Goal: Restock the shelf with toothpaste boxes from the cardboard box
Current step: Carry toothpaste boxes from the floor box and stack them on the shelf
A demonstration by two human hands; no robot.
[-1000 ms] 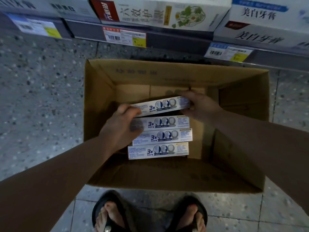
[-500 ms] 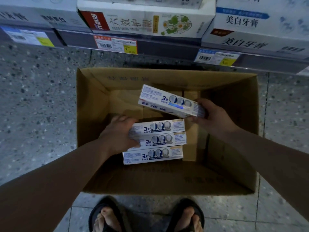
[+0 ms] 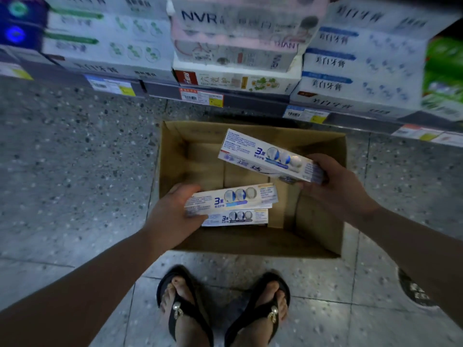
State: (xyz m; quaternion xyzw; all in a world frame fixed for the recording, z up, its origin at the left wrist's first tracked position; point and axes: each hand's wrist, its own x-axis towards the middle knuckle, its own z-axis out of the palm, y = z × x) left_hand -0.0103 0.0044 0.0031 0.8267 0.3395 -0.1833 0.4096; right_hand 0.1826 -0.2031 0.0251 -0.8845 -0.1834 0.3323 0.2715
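Observation:
An open brown cardboard box [image 3: 318, 236] stands on the floor in front of my feet. My right hand [image 3: 335, 184] grips one end of a white and blue toothpaste box [image 3: 265, 156], held tilted above the carton. My left hand [image 3: 170, 214] is closed on the left end of a second toothpaste box [image 3: 235, 199], lifted slightly inside the carton. Another toothpaste box [image 3: 240, 217] lies beneath it on the carton's bottom. The shelf [image 3: 250, 98] runs along the top, stacked with toothpaste cartons.
Speckled stone floor [image 3: 75, 159] spreads to the left and right of the carton. My feet in black sandals [image 3: 223, 311] stand just in front of it. Price tags [image 3: 200, 96] line the shelf edge. Stacked product cartons [image 3: 238, 46] fill the shelf above.
My right hand has lifted its toothpaste box higher out of the carton. My left hand has taken hold of another one and raised it. The view has tilted up toward the shelf.

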